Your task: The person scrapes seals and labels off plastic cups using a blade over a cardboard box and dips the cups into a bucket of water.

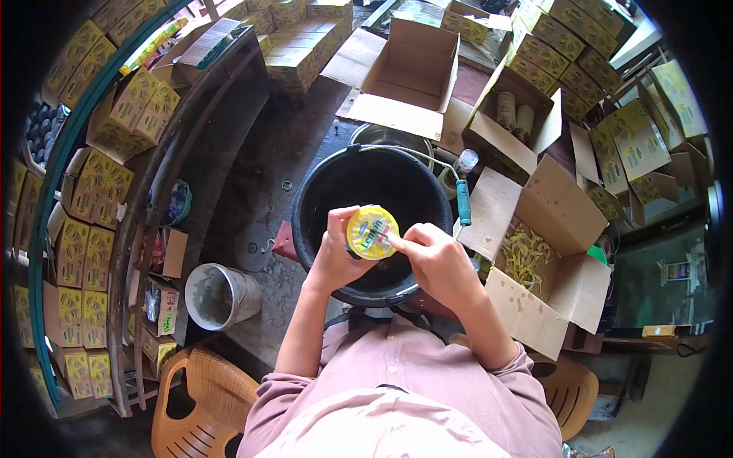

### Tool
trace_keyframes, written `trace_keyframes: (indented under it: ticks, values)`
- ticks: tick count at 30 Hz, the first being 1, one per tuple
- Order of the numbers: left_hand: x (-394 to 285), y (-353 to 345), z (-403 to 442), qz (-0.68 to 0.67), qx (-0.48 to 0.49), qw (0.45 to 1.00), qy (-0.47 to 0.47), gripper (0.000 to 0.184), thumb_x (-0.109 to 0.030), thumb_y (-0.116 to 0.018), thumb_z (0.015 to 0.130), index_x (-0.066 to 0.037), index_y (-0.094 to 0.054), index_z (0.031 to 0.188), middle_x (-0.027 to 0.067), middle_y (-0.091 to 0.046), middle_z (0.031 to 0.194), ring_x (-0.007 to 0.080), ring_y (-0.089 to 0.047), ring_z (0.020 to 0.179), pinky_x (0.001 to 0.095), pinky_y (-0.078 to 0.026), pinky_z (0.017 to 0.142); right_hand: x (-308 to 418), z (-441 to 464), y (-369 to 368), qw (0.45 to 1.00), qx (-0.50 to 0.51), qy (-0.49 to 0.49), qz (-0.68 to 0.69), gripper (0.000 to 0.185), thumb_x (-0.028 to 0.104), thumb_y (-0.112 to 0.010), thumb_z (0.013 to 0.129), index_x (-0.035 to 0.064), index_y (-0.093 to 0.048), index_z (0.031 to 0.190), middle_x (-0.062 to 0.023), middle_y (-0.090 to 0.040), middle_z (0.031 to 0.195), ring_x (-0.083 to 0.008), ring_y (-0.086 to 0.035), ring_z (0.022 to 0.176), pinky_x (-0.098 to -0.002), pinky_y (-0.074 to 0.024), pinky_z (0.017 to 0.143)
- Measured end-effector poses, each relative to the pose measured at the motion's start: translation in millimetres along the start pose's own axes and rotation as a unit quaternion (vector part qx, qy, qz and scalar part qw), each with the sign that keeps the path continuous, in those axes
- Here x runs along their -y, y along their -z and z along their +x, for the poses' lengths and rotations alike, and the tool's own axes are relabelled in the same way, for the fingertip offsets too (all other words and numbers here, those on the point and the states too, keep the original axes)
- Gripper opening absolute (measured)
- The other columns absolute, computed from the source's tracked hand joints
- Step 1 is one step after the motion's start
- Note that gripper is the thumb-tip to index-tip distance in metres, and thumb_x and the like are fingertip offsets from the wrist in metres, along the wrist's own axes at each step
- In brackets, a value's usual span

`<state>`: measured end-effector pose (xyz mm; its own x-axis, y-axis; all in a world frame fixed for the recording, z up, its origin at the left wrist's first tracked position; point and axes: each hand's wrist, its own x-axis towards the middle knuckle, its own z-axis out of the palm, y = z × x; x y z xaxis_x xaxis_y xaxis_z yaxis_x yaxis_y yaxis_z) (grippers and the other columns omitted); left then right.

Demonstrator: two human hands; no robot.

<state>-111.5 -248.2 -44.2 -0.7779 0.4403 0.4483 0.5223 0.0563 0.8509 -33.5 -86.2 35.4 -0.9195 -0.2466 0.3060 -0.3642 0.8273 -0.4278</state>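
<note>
A round tub with a yellow lid (371, 232) printed "Lemon" is held above the wide black bucket (309, 200). My left hand (336, 256) wraps around its left side, the thumb at the upper edge. From the right, my right hand (439, 259) has its fingers curled, with fingertips pressed on the lid's right edge and its printed label. The rest of the tub is hidden under the lid and my fingers. The bucket's wire handle with a green grip (463, 202) leans over its right rim.
At the right, an open carton (565, 206) holds yellow strips (525, 256). More open cartons (408, 72) stand beyond the bucket. A grey-white pail (248, 298) is at the left, near an orange chair (206, 389). Shelves of yellow boxes (99, 183) line the left side.
</note>
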Motion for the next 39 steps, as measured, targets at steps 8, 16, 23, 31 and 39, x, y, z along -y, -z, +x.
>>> trace_keyframes:
  ticks: [8,16,23,31,39]
  values:
    - [-2.5,-0.4,1.6,0.015,-0.01,1.0,-0.012,0.072,-0.003,-0.078,0.057,-0.006,-0.031,0.111,0.0145,-0.053,0.099,0.0234,-0.056,0.093,0.0307,-0.046,0.08,-11.6,-23.8,14.7,1.0,-0.01,-0.003,0.0,0.038,-0.006,-0.054,0.063,0.0056,-0.061,0.098,-0.0088,-0.053,0.08,-0.0243,-0.055,0.074,-0.0323,-0.0479,0.064]
    - [-1.8,-1.4,-0.2,0.023,-0.038,0.999,0.015,0.094,-0.01,-0.084,0.05,-0.009,-0.024,0.122,0.0116,-0.047,0.102,0.0212,-0.052,0.095,0.0315,-0.044,0.083,-11.3,-1.3,-11.8,0.949,-0.215,-0.144,0.178,0.035,-0.007,-0.057,0.071,0.0033,-0.057,0.105,-0.0125,-0.057,0.076,-0.0266,-0.058,0.068,-0.0322,-0.0467,0.062]
    - [0.3,-1.4,-3.3,-0.018,-0.06,0.998,0.013,0.102,-0.008,-0.083,0.05,-0.01,-0.014,0.125,0.0137,-0.04,0.11,0.0232,-0.047,0.102,0.0329,-0.042,0.087,-13.4,14.6,-62.6,0.947,-0.244,-0.166,0.128,0.05,-0.009,-0.055,0.069,0.003,-0.046,0.117,-0.0138,-0.055,0.073,-0.0278,-0.057,0.064,-0.0358,-0.0467,0.06]
    - [9.9,-1.8,-3.9,-0.04,-0.043,0.998,-0.031,0.094,0.006,-0.071,0.055,-0.014,-0.009,0.123,0.0161,-0.033,0.115,0.0249,-0.041,0.107,0.0344,-0.035,0.092,-16.7,18.5,-55.2,0.941,-0.26,-0.185,0.114,0.048,-0.009,-0.055,0.069,0.0047,-0.049,0.115,-0.0134,-0.056,0.074,-0.026,-0.057,0.064,-0.0337,-0.0472,0.058]
    - [8.8,-7.0,-1.5,0.026,-0.128,0.989,-0.064,0.095,-0.003,-0.079,0.055,-0.017,-0.013,0.122,0.0109,-0.038,0.103,0.0184,-0.045,0.092,0.031,-0.039,0.079,8.3,14.7,-15.6,0.964,-0.171,-0.093,0.178,0.027,-0.008,-0.057,0.07,0.0017,-0.062,0.094,-0.0126,-0.056,0.074,-0.0225,-0.057,0.061,-0.0281,-0.0454,0.056]
